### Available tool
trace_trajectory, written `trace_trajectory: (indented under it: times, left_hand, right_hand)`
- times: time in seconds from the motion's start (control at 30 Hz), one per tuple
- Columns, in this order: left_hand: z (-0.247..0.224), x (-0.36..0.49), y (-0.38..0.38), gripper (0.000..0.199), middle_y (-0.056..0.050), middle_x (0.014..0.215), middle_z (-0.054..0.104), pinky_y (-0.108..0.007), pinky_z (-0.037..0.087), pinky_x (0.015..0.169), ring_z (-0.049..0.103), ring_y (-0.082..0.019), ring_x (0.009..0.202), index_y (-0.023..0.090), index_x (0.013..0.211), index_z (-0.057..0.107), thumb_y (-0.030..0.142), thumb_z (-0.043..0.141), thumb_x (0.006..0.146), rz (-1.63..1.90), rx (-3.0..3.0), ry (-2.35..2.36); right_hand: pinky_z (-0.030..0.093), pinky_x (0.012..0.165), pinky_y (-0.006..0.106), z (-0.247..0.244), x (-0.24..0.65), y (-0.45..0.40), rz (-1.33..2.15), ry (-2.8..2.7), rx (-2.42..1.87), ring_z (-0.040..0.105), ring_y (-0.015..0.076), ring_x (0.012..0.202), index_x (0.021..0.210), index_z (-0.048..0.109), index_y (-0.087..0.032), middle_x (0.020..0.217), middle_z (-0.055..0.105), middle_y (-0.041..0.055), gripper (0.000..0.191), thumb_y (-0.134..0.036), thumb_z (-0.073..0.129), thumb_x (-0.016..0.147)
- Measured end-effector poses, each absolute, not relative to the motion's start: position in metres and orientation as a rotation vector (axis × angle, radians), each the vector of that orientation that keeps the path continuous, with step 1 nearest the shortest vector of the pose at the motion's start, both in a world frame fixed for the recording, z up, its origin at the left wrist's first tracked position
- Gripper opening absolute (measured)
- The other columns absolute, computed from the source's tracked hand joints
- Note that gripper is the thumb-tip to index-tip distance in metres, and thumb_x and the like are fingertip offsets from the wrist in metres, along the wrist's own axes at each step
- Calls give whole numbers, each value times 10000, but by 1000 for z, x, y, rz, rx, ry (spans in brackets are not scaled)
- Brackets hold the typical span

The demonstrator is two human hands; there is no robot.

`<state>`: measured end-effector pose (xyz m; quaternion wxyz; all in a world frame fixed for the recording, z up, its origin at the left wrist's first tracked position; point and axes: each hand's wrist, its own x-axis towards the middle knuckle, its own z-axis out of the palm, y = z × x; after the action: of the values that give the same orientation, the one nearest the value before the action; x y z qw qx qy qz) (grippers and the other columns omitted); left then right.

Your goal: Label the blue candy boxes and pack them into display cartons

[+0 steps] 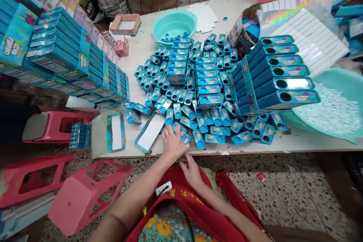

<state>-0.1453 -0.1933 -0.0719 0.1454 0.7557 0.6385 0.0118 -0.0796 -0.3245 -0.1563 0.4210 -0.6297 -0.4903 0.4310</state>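
My left hand [173, 144] is at the front edge of the table, its fingers curled over small blue boxes [185, 138] with rounded ends and printed tops. Just below it, past the table edge and above my lap, my right hand [193, 172] has its fingers bent close together. What those fingers hold, if anything, is hidden. Many more small blue boxes [217, 138] stand and lie packed across the table in front of me. To the left of my left hand lies an open blue display carton [150, 132] with a white inside.
Filled blue display cartons [286, 83] stand on the right, with more stacked cartons [65, 56] at left. A teal basin [159, 26] holds blue caps; a larger teal basin [347, 83] holds small white pieces. Pink stools [82, 196] stand on the floor.
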Motion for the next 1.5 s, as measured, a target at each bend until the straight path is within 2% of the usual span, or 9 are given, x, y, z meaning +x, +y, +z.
trace_trajectory:
  times: [0.17,0.33,0.43,0.63,0.9,1.13,1.3,1.4,1.5]
  left_hand:
    - [-29,-224,-193,790,-139,1185,481,-468,407,938,467,-328,1092,234,1273,428,509,699,584,155,2174,1527]
    - [3,-317,-158,796,-105,1229,471,-431,388,998,462,-288,1146,233,1295,359,441,700,606,289,2110,1591]
    - [-9,-344,-125,808,-99,1244,457,-425,368,1017,443,-283,1171,206,1297,359,424,703,599,250,2184,1482]
    - [-47,-347,-88,871,-102,1257,450,-438,376,991,437,-297,1160,203,1339,349,433,706,578,-90,2160,1131]
    - [-53,-312,-92,928,-120,1252,423,-439,383,950,425,-322,1134,232,1371,345,473,712,553,-180,2397,971]
    - [-71,-293,-85,885,-166,1418,287,-500,276,1022,295,-388,1276,234,1390,354,450,704,608,-146,2699,1078]
    - [-64,-314,-104,728,-128,1464,295,-487,189,1092,220,-334,1360,250,1380,360,491,619,744,109,2778,1146]
    - [-65,-339,-107,698,-157,1361,421,-463,262,1070,330,-320,1304,191,1335,387,541,579,762,412,2520,1689]
    - [-77,-359,-95,767,-209,1289,467,-460,400,948,454,-347,1200,126,1342,324,523,590,743,470,1979,2221]
  right_hand:
    - [563,609,344,-158,-126,-333,1170,-1206,-1610,664,234,684,930,630,-304,790,667,22,265,-139,507,763]
    - [510,743,353,-144,-206,-257,1172,-1194,-1709,629,249,888,1123,531,-202,1027,630,84,369,-208,546,754]
    - [475,721,314,-144,-230,-220,1194,-1201,-1853,616,227,854,1160,491,-159,1041,612,106,437,-228,571,735]
    - [414,700,263,-142,-213,-221,1106,-1343,-2030,603,203,809,1023,547,-173,866,649,54,287,-152,524,738]
    - [409,735,263,-132,-181,-235,1010,-1607,-2235,599,192,855,1022,563,-158,976,634,81,287,-112,464,758]
    - [415,804,260,-138,-160,-235,1008,-1692,-2180,588,190,934,1060,589,-174,1011,628,78,334,-86,439,775]
    - [448,806,313,-130,-154,-244,874,-1651,-2160,576,223,957,1115,548,-167,1019,611,97,288,-173,465,839]
    - [451,856,366,-109,-154,-236,561,-1583,-2020,527,250,1036,1169,498,-161,1072,585,123,335,-327,492,879]
    - [430,909,369,-80,-164,-193,391,-1668,-1790,489,241,1075,1180,497,-167,1120,571,120,336,-342,485,893]
